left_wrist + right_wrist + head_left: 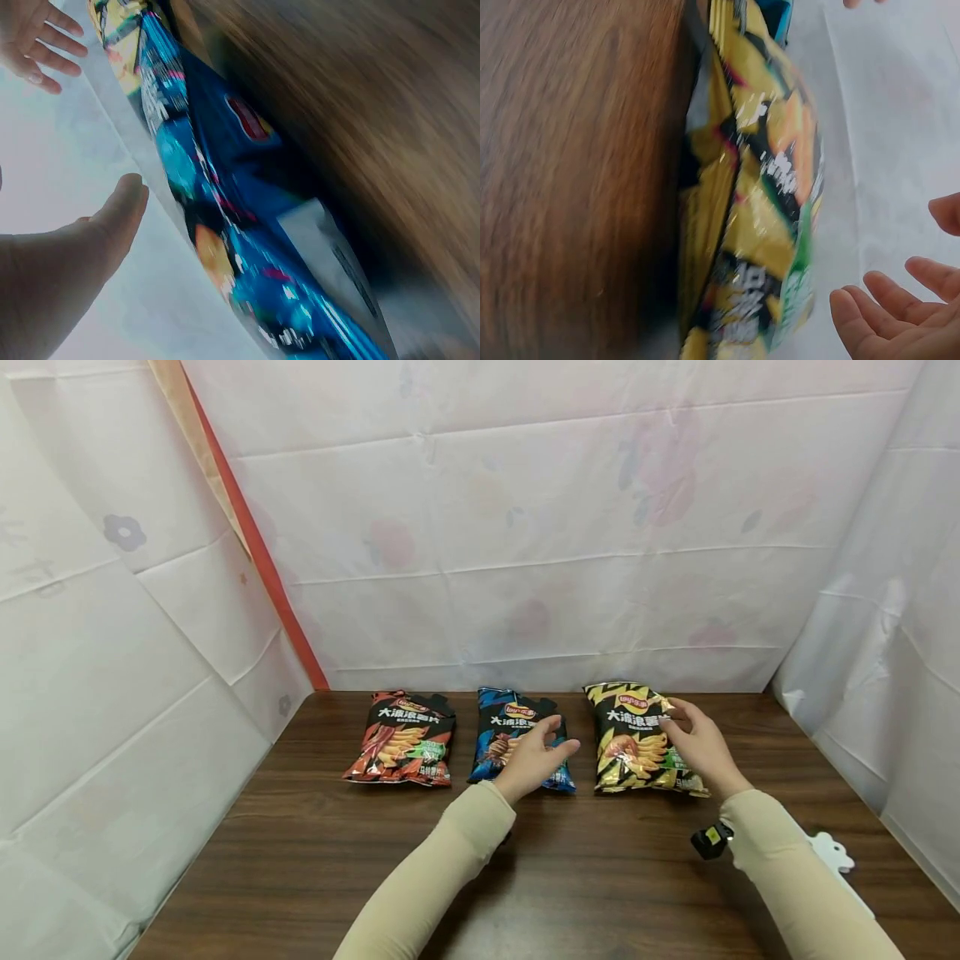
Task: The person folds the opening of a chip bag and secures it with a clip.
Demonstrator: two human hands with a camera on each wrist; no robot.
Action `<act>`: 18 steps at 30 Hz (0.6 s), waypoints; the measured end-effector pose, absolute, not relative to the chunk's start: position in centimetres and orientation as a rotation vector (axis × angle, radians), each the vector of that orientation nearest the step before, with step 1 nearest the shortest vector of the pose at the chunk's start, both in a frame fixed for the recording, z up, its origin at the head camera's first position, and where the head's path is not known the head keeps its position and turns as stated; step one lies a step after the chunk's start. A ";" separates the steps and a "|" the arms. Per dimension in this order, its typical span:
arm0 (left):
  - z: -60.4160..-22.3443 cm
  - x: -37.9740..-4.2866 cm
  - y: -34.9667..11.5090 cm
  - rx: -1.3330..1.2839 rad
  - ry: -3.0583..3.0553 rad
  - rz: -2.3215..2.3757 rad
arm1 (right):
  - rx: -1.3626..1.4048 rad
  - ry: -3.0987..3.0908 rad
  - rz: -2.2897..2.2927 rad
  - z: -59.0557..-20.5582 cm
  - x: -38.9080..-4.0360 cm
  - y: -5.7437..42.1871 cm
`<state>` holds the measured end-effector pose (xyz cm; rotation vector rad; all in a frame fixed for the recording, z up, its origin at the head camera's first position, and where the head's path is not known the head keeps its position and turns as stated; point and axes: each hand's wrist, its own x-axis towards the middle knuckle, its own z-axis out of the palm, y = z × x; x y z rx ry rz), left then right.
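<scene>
Three bags of chips lie in a row at the far side of the brown table. The left one is a red chip bag (401, 747), the middle one a blue chip bag (489, 743), the right one a yellow chip bag (630, 747). Over the right part of the blue bag is my left hand (531, 760), fingers apart and nothing in them; its thumb shows in the left wrist view. My right hand (702, 745) is at the yellow bag's right edge, fingers loosely bent and empty. In the right wrist view, its fingers (885, 300) appear beside the bag.
The wooden table (322, 852) ends at pale printed sheets (525, 610) behind and on both sides. A white, scallop-edged flat object (832, 853) lies partly under the right sleeve. A small black device (711, 841) is at the right wrist.
</scene>
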<state>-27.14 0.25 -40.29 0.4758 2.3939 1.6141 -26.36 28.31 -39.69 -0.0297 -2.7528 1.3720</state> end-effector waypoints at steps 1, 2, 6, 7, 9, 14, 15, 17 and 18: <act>-40.3 -27.1 0.6 0.477 2.387 1.604 | -0.046 -2.752 1.384 -39.9 -26.4 28.6; -40.4 -27.1 0.9 0.483 2.382 1.592 | -0.060 -2.750 1.394 -40.0 -26.4 28.8; -40.7 -27.2 2.0 0.484 2.347 1.554 | -0.109 -2.738 1.433 -40.6 -26.4 29.5; -40.7 -27.1 2.2 0.474 2.339 1.542 | -0.125 -2.734 1.440 -40.8 -26.4 29.6; -40.9 -27.1 2.7 0.449 2.335 1.517 | -0.154 -2.730 1.452 -40.9 -26.5 29.7; -41.3 -27.2 3.9 0.406 2.331 1.490 | -0.230 -2.747 1.486 -41.1 -26.6 30.0; -41.3 -27.2 4.1 0.400 2.318 1.496 | -0.243 -2.754 1.497 -41.2 -26.6 30.1; -41.5 -27.3 4.5 0.393 2.303 1.506 | -0.269 -2.767 1.528 -41.3 -26.6 30.3; -41.5 -27.3 4.6 0.384 2.293 1.510 | -0.280 -2.772 1.547 -41.4 -26.7 30.3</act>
